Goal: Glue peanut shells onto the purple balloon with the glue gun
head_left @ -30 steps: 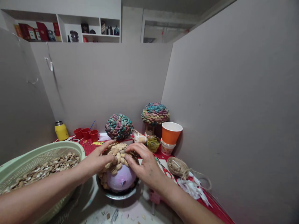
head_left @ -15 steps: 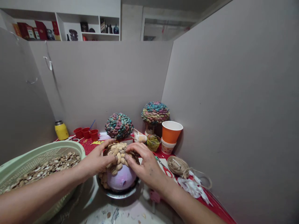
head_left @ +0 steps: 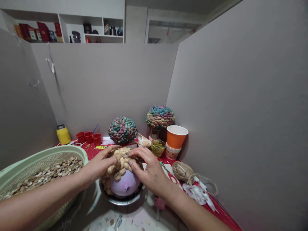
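A pale purple balloon (head_left: pixel 124 185) sits in a metal bowl (head_left: pixel 123 202). Tan peanut shells (head_left: pixel 123 160) cover its top and left side, while the lower front is bare, with the knot showing. My left hand (head_left: pixel 102 165) lies on the shells from the left, thumb and index finger apart. From the right, my right hand (head_left: pixel 147 165) touches the shells near the top; its thumb and index tips are slightly apart. The far fingers of both hands are partly hidden.
At left stands a green basket (head_left: pixel 84 154) of loose shells. Behind are red cups (head_left: pixel 96 140), a yellow jar (head_left: pixel 63 134) and two colourful shell-covered balls (head_left: pixel 123 130) (head_left: pixel 160 117). To the right are an orange paper bucket (head_left: pixel 176 137), twine (head_left: pixel 183 171), red-handled scissors (head_left: pixel 172 178) and crumpled tissue (head_left: pixel 198 194).
My left thumb has drawn back a little to the left, off the middle shells. The right hand and the balloon have barely moved.
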Demonstrator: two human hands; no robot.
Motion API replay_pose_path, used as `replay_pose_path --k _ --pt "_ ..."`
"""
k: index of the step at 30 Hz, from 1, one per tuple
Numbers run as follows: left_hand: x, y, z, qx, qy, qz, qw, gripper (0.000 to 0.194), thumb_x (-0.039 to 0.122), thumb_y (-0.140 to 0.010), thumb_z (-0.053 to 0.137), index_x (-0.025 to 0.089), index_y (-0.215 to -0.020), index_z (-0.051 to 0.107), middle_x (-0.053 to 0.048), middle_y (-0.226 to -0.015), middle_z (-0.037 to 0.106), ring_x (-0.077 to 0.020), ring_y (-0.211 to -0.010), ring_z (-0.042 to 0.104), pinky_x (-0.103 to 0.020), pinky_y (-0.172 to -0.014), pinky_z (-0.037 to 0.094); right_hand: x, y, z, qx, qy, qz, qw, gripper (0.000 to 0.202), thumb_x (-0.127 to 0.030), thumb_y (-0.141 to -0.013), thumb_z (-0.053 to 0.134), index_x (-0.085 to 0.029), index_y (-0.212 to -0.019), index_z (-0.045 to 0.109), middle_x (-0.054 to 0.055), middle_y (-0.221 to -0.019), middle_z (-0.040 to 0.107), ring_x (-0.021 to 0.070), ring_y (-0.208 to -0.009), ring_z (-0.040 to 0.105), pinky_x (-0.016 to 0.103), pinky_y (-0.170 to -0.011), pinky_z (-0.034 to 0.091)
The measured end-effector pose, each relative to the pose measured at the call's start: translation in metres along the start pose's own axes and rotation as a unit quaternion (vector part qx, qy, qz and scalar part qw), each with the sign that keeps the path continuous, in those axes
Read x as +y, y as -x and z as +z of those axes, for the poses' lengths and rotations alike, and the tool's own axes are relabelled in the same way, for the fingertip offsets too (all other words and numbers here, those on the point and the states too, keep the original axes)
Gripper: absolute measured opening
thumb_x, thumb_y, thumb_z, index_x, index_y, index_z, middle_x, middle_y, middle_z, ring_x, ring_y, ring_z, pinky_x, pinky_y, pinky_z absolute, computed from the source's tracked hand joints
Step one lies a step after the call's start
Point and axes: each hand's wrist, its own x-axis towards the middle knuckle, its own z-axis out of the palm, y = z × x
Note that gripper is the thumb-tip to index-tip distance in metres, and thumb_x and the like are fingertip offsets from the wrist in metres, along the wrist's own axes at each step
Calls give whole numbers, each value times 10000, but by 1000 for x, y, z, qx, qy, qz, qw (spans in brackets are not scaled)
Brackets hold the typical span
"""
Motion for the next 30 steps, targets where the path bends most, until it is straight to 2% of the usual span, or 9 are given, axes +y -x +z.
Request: replay_pose_path --k 4,8,14,19,22,25,27,29,30 --pt "-5 -5 1 -16 3 -2 1000 778 265 -570 580 127 -1330 491 -133 -1354 604 -310 -1245 543 -426 -1062 403 0 0 0 -2 5 4 1000 52 -160 -867 586 -191 -904 606 51 -927 622 221 -911 548 341 -818 426" --pt "-8 -4 0 -22 5 3 1000 743 285 -617 596 135 -1338 497 -121 -1372 595 -298 -1277 521 -413 -1089 377 -2 0 -1 0 5 0 1000 52 -166 -864 579 -190 -897 611 49 -919 627 217 -906 553 339 -823 432" --pt "2 8 -7 33 32 -3 999 742 557 -783 579 190 -1414 446 -89 -1535 417 -291 -1427 325 -423 -1172 237 -1 0 -8 -2 -22 29 999 116 -254 -900 527 -194 -945 615 61 -986 643 212 -967 578 325 -867 446" --pt "10 43 -11 103 47 10 994 700 570 -826 535 220 -1426 446 -80 -1561 371 -297 -1449 276 -472 -1173 229 7 5 -22 -2 -6 72 997 200 -326 -918 486 -182 -951 620 74 -1037 658 215 -1005 593 322 -887 449" --pt "-11 77 -6 110 16 14 994 622 543 -873 509 279 -1432 438 -68 -1535 417 -310 -1409 361 -489 -1109 366 11 11 -38 -31 22 104 994 247 -350 -933 456 -178 -928 634 64 -983 683 210 -948 621 307 -831 463" --pt "-51 101 3 83 -121 173 974 562 397 -876 574 346 -1417 435 -73 -1457 525 -332 -1308 505 -519 -1019 477 16 22 -55 -95 60 137 984 254 -344 -932 464 -183 -878 653 35 -867 703 191 -810 641 281 -721 464" --pt "-75 106 11 52 -195 294 934 587 275 -841 626 367 -1389 437 -71 -1358 623 -295 -1178 628 -444 -975 534 19 34 -64 -144 96 159 972 219 -325 -903 515 -190 -823 668 24 -801 701 188 -735 634 271 -655 435" --pt "-92 101 18 66 -222 416 879 557 199 -840 576 308 -1367 430 -111 -1291 666 -256 -1095 683 -330 -873 594 21 49 -69 -185 139 183 956 170 -305 -858 574 -192 -786 681 33 -769 696 201 -705 625 271 -615 395" --pt "-96 97 21 72 -254 442 858 523 176 -837 555 277 -1339 449 -133 -1270 674 -252 -1082 690 -312 -861 596 21 57 -70 -200 160 194 947 148 -298 -835 599 -191 -775 682 42 -765 693 209 -700 622 271 -604 378"
